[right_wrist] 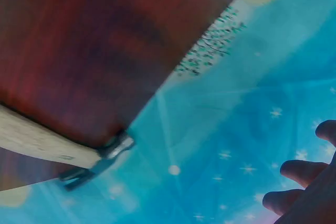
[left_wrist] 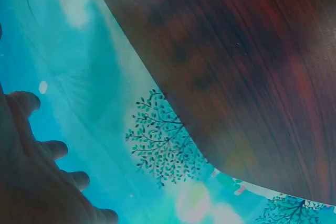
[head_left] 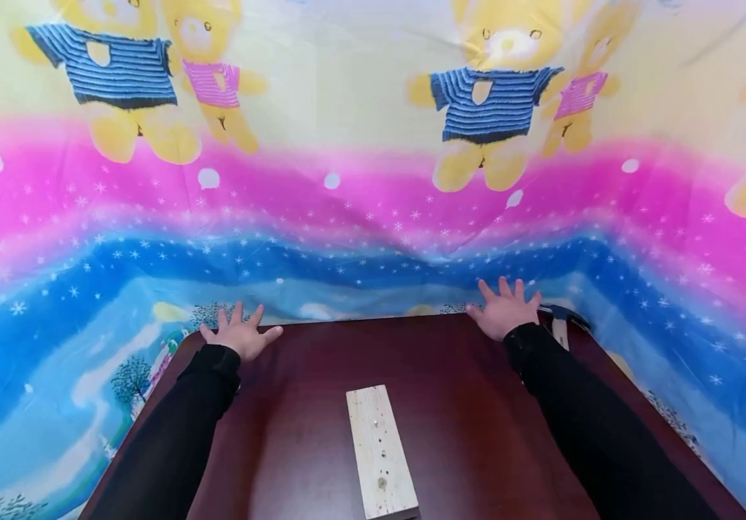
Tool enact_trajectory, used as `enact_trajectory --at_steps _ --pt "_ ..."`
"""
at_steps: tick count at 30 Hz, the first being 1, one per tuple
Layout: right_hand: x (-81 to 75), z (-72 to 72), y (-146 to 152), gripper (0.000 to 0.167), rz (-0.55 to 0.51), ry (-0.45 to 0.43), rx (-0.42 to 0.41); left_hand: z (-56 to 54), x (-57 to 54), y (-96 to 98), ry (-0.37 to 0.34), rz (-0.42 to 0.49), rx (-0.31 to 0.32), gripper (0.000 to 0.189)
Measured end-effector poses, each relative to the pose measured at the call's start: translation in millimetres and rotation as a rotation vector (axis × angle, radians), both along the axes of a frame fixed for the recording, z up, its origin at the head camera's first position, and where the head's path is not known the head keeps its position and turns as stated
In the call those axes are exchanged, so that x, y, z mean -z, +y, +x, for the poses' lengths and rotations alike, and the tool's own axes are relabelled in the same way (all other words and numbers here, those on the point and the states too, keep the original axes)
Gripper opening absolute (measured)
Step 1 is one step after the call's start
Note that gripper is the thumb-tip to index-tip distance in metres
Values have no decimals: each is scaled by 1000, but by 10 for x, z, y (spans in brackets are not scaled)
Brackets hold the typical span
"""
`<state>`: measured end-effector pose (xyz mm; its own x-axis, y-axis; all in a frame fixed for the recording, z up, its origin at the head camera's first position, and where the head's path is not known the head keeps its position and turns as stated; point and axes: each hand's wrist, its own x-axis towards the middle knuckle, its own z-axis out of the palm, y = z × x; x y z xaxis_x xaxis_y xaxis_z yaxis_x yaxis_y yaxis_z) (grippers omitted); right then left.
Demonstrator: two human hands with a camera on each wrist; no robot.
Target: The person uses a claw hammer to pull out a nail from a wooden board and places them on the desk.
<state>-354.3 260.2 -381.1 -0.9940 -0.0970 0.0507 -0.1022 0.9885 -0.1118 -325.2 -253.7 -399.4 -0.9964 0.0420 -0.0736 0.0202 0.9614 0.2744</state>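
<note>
Both arms reach forward in black sleeves over a dark reddish-brown table (head_left: 295, 404). My left hand (head_left: 240, 336) is spread near the far left corner and holds nothing; its fingers (left_wrist: 52, 149) show at the left edge of the left wrist view. Spread too, my right hand (head_left: 505, 309) is near the far right corner, also with nothing in it. Just right of that hand lies a claw hammer (head_left: 560, 332), its dark head at the table corner and pale wooden handle (right_wrist: 47, 137) partly hidden by the sleeve in the head view. A pale wooden board (head_left: 382, 451) lies between the arms, nearer the front.
A printed cloth (head_left: 360, 202) with bears, snowflakes and trees hangs around the table's back and sides. Small dark holes or marks and a knot run along the board's top face. The hammer head reaches over the table edge.
</note>
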Motion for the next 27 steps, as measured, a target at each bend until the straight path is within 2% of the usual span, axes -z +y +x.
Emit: enact_trajectory --at_steps 4,8,12,16,18,22,27 --pt "104 15 146 80 3 7 2 -20 -30 50 17 6 15 91" --pt "87 26 257 80 -23 49 29 -64 -62 88 42 3 39 92" --pt "84 46 270 85 -36 23 25 -59 -41 50 14 -28 29 92" --pt "122 64 298 83 -46 29 22 -35 5 -13 9 -24 20 92" --pt "169 73 349 81 -45 45 30 -21 29 -35 19 -9 26 92" --pt "326 107 516 84 -61 43 65 21 68 -61 -6 -7 25 93" --pt "518 147 778 97 -137 101 116 45 29 -37 -7 -10 22 92"
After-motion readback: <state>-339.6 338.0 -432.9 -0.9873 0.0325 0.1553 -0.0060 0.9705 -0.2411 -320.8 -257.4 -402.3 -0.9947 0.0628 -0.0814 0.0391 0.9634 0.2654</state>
